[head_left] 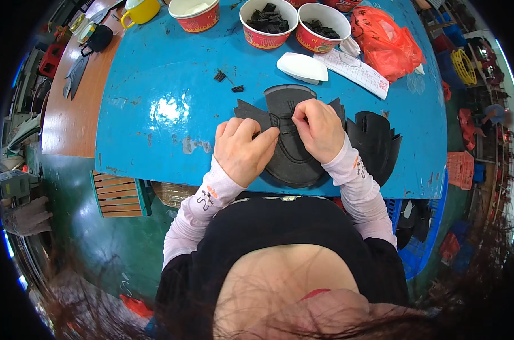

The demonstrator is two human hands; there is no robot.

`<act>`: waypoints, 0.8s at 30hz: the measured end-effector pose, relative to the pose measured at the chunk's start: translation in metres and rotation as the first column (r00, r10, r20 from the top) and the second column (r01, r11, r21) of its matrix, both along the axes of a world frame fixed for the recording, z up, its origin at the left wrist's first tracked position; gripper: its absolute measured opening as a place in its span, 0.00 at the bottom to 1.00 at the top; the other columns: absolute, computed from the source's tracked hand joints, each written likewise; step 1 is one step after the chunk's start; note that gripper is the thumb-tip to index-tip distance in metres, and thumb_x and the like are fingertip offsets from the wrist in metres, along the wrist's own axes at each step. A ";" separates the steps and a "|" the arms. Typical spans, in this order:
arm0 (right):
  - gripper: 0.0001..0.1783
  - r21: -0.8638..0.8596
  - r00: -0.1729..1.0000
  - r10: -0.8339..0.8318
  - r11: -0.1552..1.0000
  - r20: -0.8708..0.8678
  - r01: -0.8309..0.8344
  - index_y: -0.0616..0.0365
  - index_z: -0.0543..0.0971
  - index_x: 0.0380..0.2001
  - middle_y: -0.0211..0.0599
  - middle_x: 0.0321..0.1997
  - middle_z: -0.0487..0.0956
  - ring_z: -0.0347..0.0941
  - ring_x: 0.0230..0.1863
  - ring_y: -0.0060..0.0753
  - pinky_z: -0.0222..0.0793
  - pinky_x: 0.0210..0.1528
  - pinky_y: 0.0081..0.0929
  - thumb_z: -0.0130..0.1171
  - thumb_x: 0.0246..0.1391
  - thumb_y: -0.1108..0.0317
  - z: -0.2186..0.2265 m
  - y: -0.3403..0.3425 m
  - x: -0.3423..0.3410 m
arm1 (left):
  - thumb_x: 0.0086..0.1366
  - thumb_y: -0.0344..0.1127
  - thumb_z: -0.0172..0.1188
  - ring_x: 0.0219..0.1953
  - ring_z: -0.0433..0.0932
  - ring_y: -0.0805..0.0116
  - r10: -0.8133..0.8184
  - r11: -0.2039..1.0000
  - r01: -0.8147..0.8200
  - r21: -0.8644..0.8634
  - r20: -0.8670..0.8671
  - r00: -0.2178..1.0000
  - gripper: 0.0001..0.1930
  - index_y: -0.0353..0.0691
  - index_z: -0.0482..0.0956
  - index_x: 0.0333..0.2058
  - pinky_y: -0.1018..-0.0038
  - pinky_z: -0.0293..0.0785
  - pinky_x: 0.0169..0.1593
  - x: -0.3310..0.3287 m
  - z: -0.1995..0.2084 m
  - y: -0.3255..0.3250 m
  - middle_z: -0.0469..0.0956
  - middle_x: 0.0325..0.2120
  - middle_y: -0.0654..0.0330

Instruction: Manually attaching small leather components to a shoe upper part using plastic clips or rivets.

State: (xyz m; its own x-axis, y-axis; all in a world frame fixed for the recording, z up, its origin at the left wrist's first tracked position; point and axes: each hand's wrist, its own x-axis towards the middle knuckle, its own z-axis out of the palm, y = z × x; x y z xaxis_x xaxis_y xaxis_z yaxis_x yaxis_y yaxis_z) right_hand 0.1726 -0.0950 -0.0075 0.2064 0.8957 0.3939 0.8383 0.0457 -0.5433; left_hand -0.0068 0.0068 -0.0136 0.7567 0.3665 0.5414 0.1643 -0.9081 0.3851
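Observation:
Flat black moulded pieces with rounded ends [293, 164] lie on the blue table in front of me, one partly over another. The upper one shows raised lines, and jagged black edges stick out on both sides. My left hand [244, 148] is closed over its left side, thumb and forefinger near the middle. My right hand [320, 130] is closed in a pinch over its right side. What is between the fingertips of either hand is hidden or too small to name. Further black pieces with notched edges [376, 144] lie right of my right hand.
Red-and-white paper tubs stand at the back, two holding small black pieces, one of them a tub [268, 39]. A red plastic bag [384, 42], a white dish-shaped object [302, 68] and a printed paper strip [359, 73] lie nearby. A wooden-slat stool [121, 194] stands left.

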 end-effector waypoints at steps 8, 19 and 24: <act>0.11 -0.054 0.999 -0.017 0.998 0.028 0.019 0.55 0.68 0.31 0.35 0.27 0.73 0.72 0.32 0.44 0.65 0.36 0.39 0.60 0.48 0.77 0.002 0.005 0.000 | 0.51 0.31 0.66 0.31 0.70 0.65 0.013 1.000 -0.012 0.025 -0.054 0.998 0.13 0.47 0.83 0.38 0.67 0.64 0.36 0.011 0.009 0.004 0.69 0.25 0.65; 0.08 0.110 0.965 -0.108 0.990 0.239 0.083 0.52 0.82 0.31 0.27 0.35 0.76 0.72 0.36 0.35 0.65 0.37 0.31 0.60 0.45 0.74 0.001 -0.008 0.003 | 0.51 0.31 0.63 0.30 0.70 0.66 0.017 0.990 -0.003 0.142 -0.099 0.995 0.14 0.45 0.82 0.39 0.68 0.64 0.35 0.021 0.005 0.002 0.69 0.24 0.65; 0.10 0.022 0.901 -0.048 0.999 0.431 0.043 0.51 0.83 0.32 0.24 0.35 0.75 0.71 0.39 0.31 0.64 0.38 0.30 0.59 0.45 0.73 0.011 -0.011 -0.005 | 0.51 0.31 0.63 0.30 0.69 0.66 0.048 0.986 -0.032 0.161 -0.096 0.994 0.14 0.45 0.82 0.39 0.68 0.64 0.35 0.020 0.004 -0.001 0.68 0.24 0.65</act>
State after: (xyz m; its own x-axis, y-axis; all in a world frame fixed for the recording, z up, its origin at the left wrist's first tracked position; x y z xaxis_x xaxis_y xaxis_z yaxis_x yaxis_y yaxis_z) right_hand 0.1675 -0.1059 0.0032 0.0543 0.8840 0.4643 0.9918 0.0060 -0.1275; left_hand 0.0131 0.0056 -0.0098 0.7959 0.3132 0.5181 0.2323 -0.9483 0.2163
